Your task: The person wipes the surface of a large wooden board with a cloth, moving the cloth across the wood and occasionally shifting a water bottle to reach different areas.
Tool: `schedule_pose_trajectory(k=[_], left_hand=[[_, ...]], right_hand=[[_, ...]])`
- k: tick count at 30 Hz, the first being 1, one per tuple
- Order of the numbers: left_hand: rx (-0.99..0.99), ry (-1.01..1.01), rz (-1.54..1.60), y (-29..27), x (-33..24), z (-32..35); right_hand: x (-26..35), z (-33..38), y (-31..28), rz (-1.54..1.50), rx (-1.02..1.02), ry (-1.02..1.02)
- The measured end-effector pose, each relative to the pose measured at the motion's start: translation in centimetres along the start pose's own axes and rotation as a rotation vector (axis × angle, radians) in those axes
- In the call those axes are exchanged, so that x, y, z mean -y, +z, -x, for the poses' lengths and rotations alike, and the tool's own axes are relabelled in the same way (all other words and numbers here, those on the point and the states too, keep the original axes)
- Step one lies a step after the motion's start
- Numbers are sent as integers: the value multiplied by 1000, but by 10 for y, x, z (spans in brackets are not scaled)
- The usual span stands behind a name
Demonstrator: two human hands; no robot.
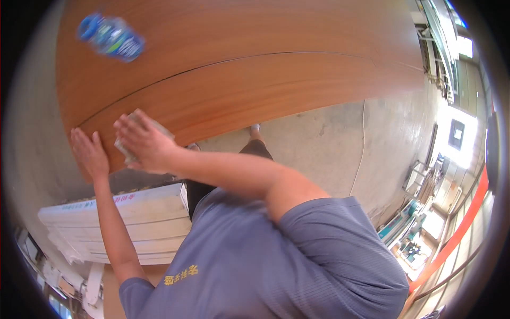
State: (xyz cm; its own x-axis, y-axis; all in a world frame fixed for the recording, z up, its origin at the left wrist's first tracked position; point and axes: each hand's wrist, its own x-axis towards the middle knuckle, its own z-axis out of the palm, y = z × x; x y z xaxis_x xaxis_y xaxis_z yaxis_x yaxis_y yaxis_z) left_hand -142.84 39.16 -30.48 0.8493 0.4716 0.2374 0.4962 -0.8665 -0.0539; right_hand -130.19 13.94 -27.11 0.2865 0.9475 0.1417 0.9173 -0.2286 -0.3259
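Note:
A reddish-brown wooden tabletop [223, 90] stretches across the upper part of the view, with a thin dark seam running along it. Near its left corner, my left hand [90, 154] lies flat with fingers stretched out, holding nothing. Just to the right, my right hand [144, 143] presses a pale greyish cloth [163, 129] onto the wood close to the near edge. The palm and fingers cover most of the cloth, so its exact kind is hard to make out. Beyond the seam, a clear plastic bottle [112, 38] with a blue cap and label lies on its side, slightly blurred.
Long white boards or boxes [133, 223] are stacked below the table's near left corner. Concrete floor [313, 143] spreads in front of the table, with a thin cable [362, 143] across it. Equipment and racks [411, 228] stand at the right, near an orange-red band [457, 228].

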Motion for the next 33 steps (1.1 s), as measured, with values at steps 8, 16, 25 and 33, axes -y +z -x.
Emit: schedule_pose_trajectory(k=[8,16,25,33], left_hand=[[149,32,155,-19,-260,-23],[312,830,878,-70,-734,-32],[397,400,527,-85,-501,-18],[187,-304,-19,-20,-157,34]], right_hand=[[-290,214,-156,131,14,617],[-601,592,-270,346,-144,1319],[-455,355,-205,551,-116,883],[-271,145,-144,105,52,493]])
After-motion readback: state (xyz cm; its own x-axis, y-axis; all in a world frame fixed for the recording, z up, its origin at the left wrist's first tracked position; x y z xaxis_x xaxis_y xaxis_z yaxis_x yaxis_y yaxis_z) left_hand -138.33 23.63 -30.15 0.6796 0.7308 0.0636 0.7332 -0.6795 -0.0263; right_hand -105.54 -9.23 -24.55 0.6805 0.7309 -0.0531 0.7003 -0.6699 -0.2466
